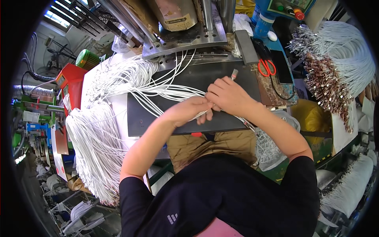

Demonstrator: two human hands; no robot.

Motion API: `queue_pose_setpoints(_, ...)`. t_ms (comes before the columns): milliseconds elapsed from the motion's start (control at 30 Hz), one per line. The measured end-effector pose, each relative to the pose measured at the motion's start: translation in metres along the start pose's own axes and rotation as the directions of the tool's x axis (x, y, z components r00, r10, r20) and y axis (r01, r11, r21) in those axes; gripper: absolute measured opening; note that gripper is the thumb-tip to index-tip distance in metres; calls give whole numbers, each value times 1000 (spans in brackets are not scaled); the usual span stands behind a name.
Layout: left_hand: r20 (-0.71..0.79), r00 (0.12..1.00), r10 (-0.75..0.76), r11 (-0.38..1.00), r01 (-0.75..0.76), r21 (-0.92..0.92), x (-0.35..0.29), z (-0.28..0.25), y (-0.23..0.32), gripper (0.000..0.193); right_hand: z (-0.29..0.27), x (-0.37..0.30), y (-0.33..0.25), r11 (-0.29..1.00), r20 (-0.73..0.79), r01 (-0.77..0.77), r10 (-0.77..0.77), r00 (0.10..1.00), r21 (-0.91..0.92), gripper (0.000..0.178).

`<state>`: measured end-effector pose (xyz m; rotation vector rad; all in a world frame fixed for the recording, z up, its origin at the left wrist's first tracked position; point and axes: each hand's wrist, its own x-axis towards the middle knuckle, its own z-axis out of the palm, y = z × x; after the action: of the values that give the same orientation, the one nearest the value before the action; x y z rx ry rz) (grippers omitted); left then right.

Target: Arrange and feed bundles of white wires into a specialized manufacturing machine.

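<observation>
Stretching across the black desk, the white cables are held in the curled left hand; against it, the right hand is seen bent, but its exact grip cannot be told.

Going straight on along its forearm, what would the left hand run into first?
The right hand, just ahead of the left hand toward the upper right. Their fingers overlap in view and may already touch; depth is hard to judge there.
</observation>
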<state>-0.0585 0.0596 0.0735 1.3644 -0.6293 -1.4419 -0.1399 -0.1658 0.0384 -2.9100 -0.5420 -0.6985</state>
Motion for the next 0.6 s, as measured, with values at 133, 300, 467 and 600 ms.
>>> queue_pose_setpoints(133,-209,978,-25,999,15,-47,14,-4,-26,29,1,-5,-3,980,123,-103,83,989,168,27)
queue_pose_setpoints(300,-148,988,-52,991,33,-131,18,-5,-26,30,-2,-2,1,859,158,-253,202,966,445,36)
queue_pose_setpoints(467,-199,980,-20,993,-3,-116,30,1,-25,28,-5,24,9,131,189,-411,736,650,902,38)
queue_pose_setpoints(600,-218,976,10,992,-37,-120,49,-10,-24,28,-9,26,-8,356,414,-446,165,895,821,34)
